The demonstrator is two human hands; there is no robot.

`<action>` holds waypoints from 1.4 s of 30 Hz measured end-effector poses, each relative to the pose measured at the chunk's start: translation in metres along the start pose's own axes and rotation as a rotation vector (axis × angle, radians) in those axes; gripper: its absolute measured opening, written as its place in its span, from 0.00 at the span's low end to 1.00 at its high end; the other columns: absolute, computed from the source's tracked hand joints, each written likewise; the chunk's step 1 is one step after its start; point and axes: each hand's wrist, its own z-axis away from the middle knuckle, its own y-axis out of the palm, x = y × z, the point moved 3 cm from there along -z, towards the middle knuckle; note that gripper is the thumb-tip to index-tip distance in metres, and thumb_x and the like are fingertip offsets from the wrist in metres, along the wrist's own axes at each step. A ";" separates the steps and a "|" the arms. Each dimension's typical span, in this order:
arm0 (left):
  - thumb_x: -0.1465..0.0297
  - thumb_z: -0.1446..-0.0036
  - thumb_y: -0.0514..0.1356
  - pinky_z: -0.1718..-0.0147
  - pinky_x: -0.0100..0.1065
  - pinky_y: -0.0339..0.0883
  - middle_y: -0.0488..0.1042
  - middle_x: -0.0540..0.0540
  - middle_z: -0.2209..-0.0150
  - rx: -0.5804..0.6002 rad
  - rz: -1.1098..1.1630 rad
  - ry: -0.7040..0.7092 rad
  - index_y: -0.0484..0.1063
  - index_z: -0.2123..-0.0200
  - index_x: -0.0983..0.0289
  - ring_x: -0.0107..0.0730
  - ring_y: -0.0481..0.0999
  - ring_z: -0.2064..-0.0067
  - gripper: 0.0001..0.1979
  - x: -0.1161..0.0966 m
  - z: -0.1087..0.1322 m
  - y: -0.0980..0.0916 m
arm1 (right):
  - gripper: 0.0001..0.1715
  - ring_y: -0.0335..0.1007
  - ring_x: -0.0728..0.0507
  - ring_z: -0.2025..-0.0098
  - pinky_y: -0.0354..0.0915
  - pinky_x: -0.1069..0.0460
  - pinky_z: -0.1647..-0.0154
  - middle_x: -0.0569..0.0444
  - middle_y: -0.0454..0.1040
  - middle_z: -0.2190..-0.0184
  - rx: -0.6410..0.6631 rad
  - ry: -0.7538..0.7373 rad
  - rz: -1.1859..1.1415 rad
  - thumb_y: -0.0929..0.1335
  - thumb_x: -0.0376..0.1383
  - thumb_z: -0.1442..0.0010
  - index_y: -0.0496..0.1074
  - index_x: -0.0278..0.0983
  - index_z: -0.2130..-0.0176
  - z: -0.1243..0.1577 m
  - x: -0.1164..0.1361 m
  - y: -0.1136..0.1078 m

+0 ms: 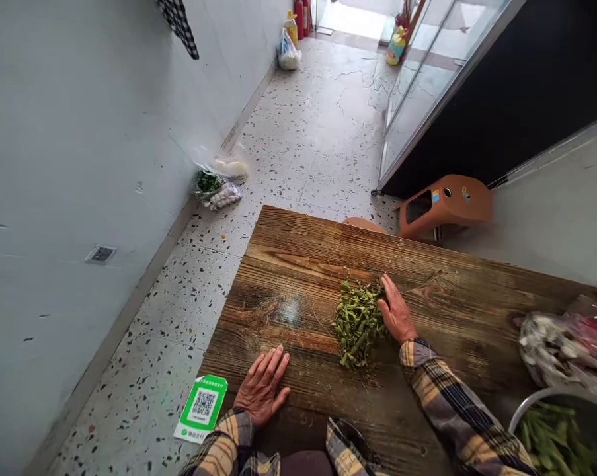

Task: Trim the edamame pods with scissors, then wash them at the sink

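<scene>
A heap of green vegetable trimmings (358, 322) lies in the middle of a worn wooden table (298, 277). My right hand (396, 312) rests with fingers stretched flat against the heap's right side, touching it. My left hand (262, 386) lies flat and open on the table near its front left corner, holding nothing. Both sleeves are plaid.
A metal bowl of green pods (556, 433) and a plastic bag (566, 347) sit at the table's right end. An orange plastic stool (444, 205) lies tipped beyond the table. Bags of vegetables (219, 185) sit by the wall. A green QR card (202, 406) lies on the floor.
</scene>
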 end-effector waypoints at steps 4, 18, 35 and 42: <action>0.59 0.40 0.53 0.36 0.39 0.46 0.69 0.57 0.40 0.022 0.010 -0.009 0.65 0.38 0.60 0.39 0.63 0.38 0.28 0.000 0.003 0.003 | 0.34 0.46 0.36 0.31 0.49 0.36 0.33 0.41 0.53 0.32 -0.169 0.159 0.073 0.55 0.46 0.33 0.54 0.33 0.34 -0.059 -0.046 -0.028; 0.59 0.39 0.51 0.35 0.40 0.44 0.61 0.57 0.34 0.150 0.077 -0.006 0.54 0.33 0.62 0.39 0.56 0.34 0.33 0.002 0.012 -0.005 | 0.34 0.46 0.40 0.30 0.53 0.40 0.33 0.49 0.50 0.30 0.395 -0.350 -0.095 0.57 0.42 0.31 0.44 0.42 0.30 -0.020 0.090 0.008; 0.50 0.37 0.45 0.34 0.42 0.44 0.53 0.61 0.31 0.126 0.377 0.133 0.55 0.34 0.67 0.43 0.54 0.32 0.36 0.038 0.051 -0.019 | 0.40 0.44 0.33 0.30 0.54 0.35 0.34 0.43 0.47 0.30 0.305 -0.245 0.183 0.58 0.49 0.34 0.45 0.35 0.30 -0.002 0.214 0.091; 0.57 0.39 0.53 0.37 0.45 0.53 0.60 0.65 0.35 0.236 0.551 0.292 0.61 0.39 0.69 0.46 0.60 0.36 0.30 0.121 0.090 -0.048 | 0.40 0.41 0.28 0.30 0.53 0.30 0.37 0.39 0.47 0.30 0.008 0.174 0.277 0.57 0.48 0.34 0.46 0.34 0.31 0.029 0.298 0.148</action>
